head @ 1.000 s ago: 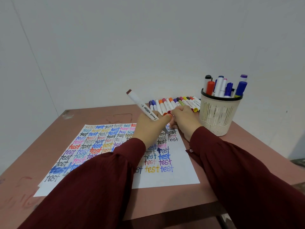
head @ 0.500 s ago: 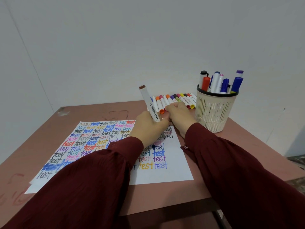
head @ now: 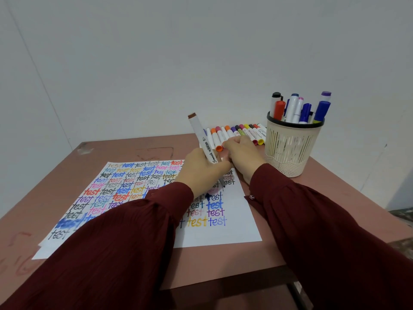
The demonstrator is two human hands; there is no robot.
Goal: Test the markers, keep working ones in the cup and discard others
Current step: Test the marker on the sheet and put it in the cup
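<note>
**Head view.** The left hand [head: 201, 173] grips a white marker [head: 202, 139], with the fingers curled round its lower barrel. The brown-capped end points up and away, and the tip is down at the far right part of the sheet of paper [head: 234, 231]. The right hand [head: 242, 155] lies close against the left, with its curled fingers over the near ends of a row of markers [head: 225, 133]. Whether it holds anything cannot be told.

The row lies on the desk [head: 134, 148] beyond the paper, barrels side by side. There are about a dozen, but the hands hide part of the row. Just to the right of the row stands a beige slotted cup [head: 288, 148] with a black rim. It holds upright markers [head: 293, 106], at least seven, capped black, red, blue, pink and purple.

The paper is filled with the word "test" in many colours, and the edge of a second sheet shows beneath it at the near left. Two dark red sleeves [head: 111, 253] cross the foreground, the left one covering the middle of the paper. The desk is reddish brown and scuffed, and it sits in a corner of plain pale walls [head: 156, 52].
</note>
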